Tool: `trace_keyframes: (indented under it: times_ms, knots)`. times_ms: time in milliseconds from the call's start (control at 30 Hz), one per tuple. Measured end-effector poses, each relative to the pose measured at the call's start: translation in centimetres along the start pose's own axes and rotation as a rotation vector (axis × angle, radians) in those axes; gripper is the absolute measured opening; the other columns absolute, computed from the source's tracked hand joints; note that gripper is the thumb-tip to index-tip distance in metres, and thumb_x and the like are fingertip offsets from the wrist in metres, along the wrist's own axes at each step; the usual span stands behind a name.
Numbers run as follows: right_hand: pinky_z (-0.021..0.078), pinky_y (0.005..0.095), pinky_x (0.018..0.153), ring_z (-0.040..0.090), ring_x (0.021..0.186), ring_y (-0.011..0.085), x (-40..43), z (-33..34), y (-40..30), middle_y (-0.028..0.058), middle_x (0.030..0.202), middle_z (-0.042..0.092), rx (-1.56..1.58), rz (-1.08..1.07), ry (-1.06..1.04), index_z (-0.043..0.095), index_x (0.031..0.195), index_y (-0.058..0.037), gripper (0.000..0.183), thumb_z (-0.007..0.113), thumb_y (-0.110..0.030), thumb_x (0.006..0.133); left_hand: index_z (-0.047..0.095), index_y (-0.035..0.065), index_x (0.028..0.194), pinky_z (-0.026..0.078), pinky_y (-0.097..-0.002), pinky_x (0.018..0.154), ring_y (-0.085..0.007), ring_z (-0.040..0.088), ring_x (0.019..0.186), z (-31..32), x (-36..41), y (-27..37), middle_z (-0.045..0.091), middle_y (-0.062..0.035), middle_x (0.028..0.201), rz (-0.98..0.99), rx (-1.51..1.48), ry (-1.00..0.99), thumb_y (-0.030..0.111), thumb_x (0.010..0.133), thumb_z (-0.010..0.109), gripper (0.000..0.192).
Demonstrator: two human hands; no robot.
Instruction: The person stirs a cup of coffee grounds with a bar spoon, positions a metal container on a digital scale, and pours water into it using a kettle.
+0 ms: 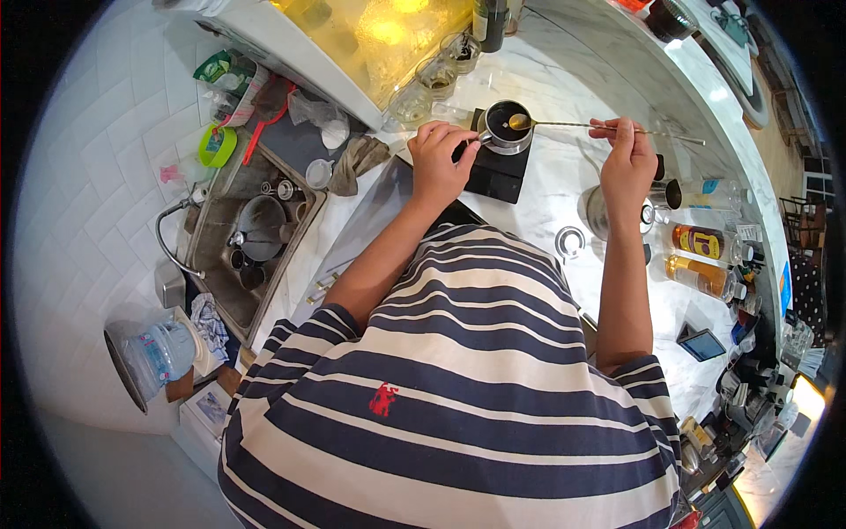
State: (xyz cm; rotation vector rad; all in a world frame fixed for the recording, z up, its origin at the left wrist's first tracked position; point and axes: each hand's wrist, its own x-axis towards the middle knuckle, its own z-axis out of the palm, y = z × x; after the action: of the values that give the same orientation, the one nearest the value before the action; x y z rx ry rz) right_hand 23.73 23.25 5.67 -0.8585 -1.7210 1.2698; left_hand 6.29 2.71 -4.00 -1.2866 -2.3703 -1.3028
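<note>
A small metal cup with dark contents stands on a flat black scale. My left hand is at the cup's handle, thumb and fingers closed around it. Between the fingers of my right hand is a long bar spoon with a twisted shaft, held nearly level. Its golden bowl is over the cup's mouth; whether it touches the contents I cannot tell. A round metal vessel stands partly hidden behind my right forearm.
Several glasses stand beside a lit cabinet. Along the right lie or stand several bottles, with a small tablet-like screen nearer me. At left, a sink holds dishes, with a grey cloth on its edge.
</note>
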Motion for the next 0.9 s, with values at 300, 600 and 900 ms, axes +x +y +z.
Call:
trace_keyframes:
  times_ms: [300, 600, 900]
  knots:
    - [0.053, 0.0314, 0.088, 0.074, 0.089, 0.0165, 0.6, -0.2, 0.0, 0.0123, 0.1, 0.079, -0.037, -0.003, -0.166, 0.068, 0.103, 0.0018, 0.035, 0.047, -0.024, 0.115, 0.079, 0.0147, 0.101, 0.04, -0.0455, 0.099, -0.0278, 0.059, 0.116, 0.2, -0.1, -0.6, 0.072, -0.0013, 0.104, 0.006, -0.018, 0.002, 0.02, 0.085, 0.082, 0.017]
    - [0.0543, 0.0363, 0.096, 0.076, 0.094, 0.0189, -0.2, -0.1, 1.8, 0.0137, 0.101, 0.078, 0.058, 0.109, -0.135, 0.066, 0.105, 0.0011, 0.034, 0.045, -0.024, 0.115, 0.079, 0.0153, 0.102, 0.039, -0.0465, 0.099, -0.028, 0.059, 0.117, -0.1, 0.2, -0.3, 0.072, -0.0007, 0.104, 0.022, -0.005, -0.012, 0.02, 0.085, 0.082, 0.018]
    - [0.0585, 0.0426, 0.098, 0.074, 0.109, 0.0272, -2.3, -2.2, 5.3, 0.0157, 0.103, 0.076, 0.311, 0.23, -0.061, 0.062, 0.114, -0.0009, 0.031, 0.046, -0.027, 0.116, 0.078, 0.0144, 0.105, 0.04, -0.0457, 0.1, -0.0292, 0.059, 0.116, -0.5, 0.3, 0.1, 0.071, -0.0032, 0.106, 0.036, 0.001, -0.027, 0.02, 0.084, 0.083, 0.022]
